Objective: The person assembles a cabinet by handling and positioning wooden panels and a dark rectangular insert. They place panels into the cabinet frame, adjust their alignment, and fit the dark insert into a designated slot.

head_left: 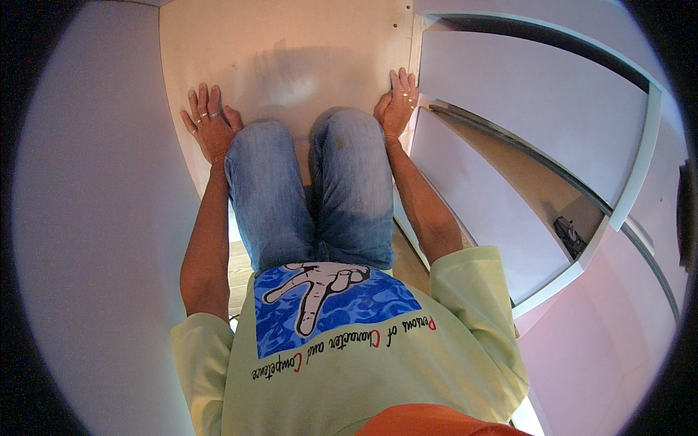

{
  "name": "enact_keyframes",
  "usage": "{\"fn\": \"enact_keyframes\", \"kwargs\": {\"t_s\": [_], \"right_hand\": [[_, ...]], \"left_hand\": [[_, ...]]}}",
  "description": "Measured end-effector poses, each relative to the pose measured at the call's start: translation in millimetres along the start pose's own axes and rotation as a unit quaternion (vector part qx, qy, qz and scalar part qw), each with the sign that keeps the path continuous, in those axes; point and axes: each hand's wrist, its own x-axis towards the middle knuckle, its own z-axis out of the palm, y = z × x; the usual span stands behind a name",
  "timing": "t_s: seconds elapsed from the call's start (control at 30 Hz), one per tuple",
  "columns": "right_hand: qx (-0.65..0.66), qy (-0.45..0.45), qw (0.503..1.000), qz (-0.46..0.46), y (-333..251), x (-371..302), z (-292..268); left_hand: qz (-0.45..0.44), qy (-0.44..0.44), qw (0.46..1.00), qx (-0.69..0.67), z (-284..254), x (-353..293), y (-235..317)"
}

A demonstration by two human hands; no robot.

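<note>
A pale wooden panel spans the space in front of my knees. My left hand lies against its left side with fingers spread, rings on them, holding nothing. Near the panel's right edge, my right hand presses flat with its fingers stretched out, also bare of any object. Both hands are just beyond my bent knees in blue jeans.
To the right, a white drawer stands pulled out, with a small dark object inside. Another white drawer front rises beyond it, a dark gap along its top. A plain pale wall or panel borders my left side.
</note>
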Motion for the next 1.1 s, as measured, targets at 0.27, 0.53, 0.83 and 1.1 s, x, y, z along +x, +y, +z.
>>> {"fn": "enact_keyframes", "kwargs": {"t_s": [0.27, 0.53, 0.83, 1.1], "right_hand": [[0.003, 0.001, 1.000, 0.003, 0.6, 0.1, -0.1], [0.003, 0.000, 1.000, -0.006, 1.1, -0.1, 0.5], [-0.012, -0.002, 1.000, -0.008, 0.9, 0.4, 0.8], [0.019, 0.025, 0.999, -0.006, -1.4, -0.1, 0.4]], "left_hand": [[0.007, 0.015, 1.000, -0.018, 0.2, -1.1, 0.4], [0.008, 0.011, 1.000, -0.014, 1.5, -0.9, -1.9], [0.013, 0.016, 1.000, -0.003, 0.5, -0.1, 0.2], [0.015, 0.020, 1.000, -0.010, 0.2, 1.0, 0.5]]}}
